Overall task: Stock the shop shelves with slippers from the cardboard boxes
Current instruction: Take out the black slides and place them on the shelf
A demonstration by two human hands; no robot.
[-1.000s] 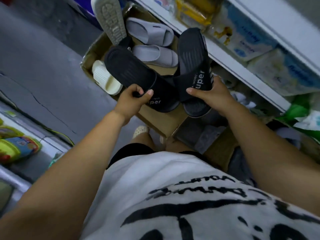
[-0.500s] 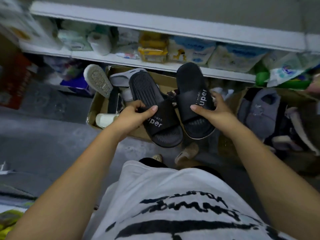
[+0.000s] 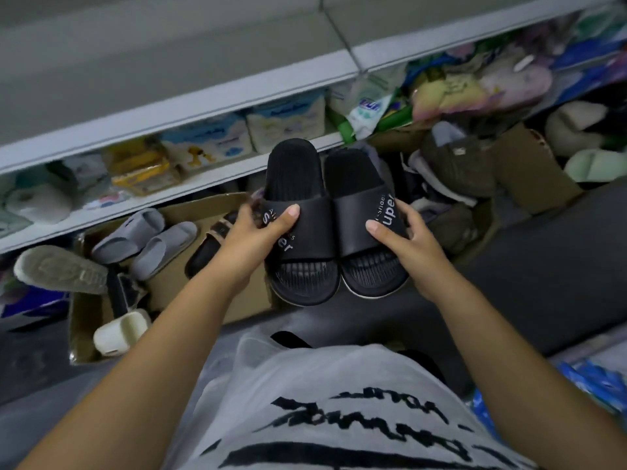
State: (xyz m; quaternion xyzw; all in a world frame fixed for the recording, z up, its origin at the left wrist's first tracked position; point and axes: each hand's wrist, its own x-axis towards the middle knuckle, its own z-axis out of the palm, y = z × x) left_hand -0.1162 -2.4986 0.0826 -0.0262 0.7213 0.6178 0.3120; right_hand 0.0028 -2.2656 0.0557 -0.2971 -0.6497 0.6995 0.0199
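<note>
I hold a pair of black slippers with white lettering side by side in front of me, toes toward me. My left hand [image 3: 258, 228] grips the strap of the left black slipper [image 3: 298, 184]. My right hand [image 3: 405, 232] grips the strap of the right black slipper [image 3: 353, 181]. Below them on the floor stands an open cardboard box [image 3: 210, 205] with grey slippers [image 3: 135, 232], a cream slipper [image 3: 120, 334] and a dark one. A second cardboard box [image 3: 529, 171] at the right holds dark fuzzy slippers. The white shelf [image 3: 203, 184] runs behind.
The lower shelf carries packs of tissues and wipes [image 3: 285, 120]. Plush slippers [image 3: 481, 86] lie on the shelf at the upper right, pale green ones [image 3: 597, 164] further right. A slipper sole [image 3: 61, 269] sticks out at the left. Dark floor [image 3: 543, 266] lies around me.
I have brought the two black slippers together so they lie parallel and raised them a little. My view has swung to the right along the shelf.
</note>
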